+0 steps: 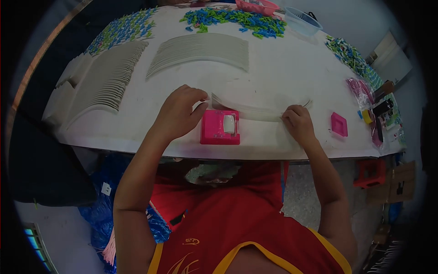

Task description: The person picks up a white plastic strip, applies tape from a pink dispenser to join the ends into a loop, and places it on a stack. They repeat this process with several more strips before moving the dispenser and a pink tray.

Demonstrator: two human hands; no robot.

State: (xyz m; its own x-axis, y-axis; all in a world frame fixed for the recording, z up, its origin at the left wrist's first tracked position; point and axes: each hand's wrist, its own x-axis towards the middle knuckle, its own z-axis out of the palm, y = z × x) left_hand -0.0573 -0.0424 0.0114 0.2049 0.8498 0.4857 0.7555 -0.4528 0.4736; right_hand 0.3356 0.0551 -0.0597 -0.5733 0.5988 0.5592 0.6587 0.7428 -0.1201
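Observation:
A thin bunch of pale paper strips (pixel 255 113) lies in a shallow curve just above the table, its left ends fanned apart. My right hand (pixel 299 122) pinches the bunch near its right end. At the other end, my left hand (pixel 186 107) is closed, thumb and fingertips together around something small and whitish that I cannot make out. Right below that hand sits a pink box-like device with a white lever (pixel 229 123), which looks like a craft punch (pixel 211 130). The strips pass behind and to the right of it.
Stacked strips stand in a fanned row (pixel 102 80) at left and another (pixel 200 52) at centre back. Blue and green clip-like pieces (pixel 232 19) are spread along the back. A pink square frame (pixel 339 124) and black bottle (pixel 382 108) are at right on the white table (pixel 269 141).

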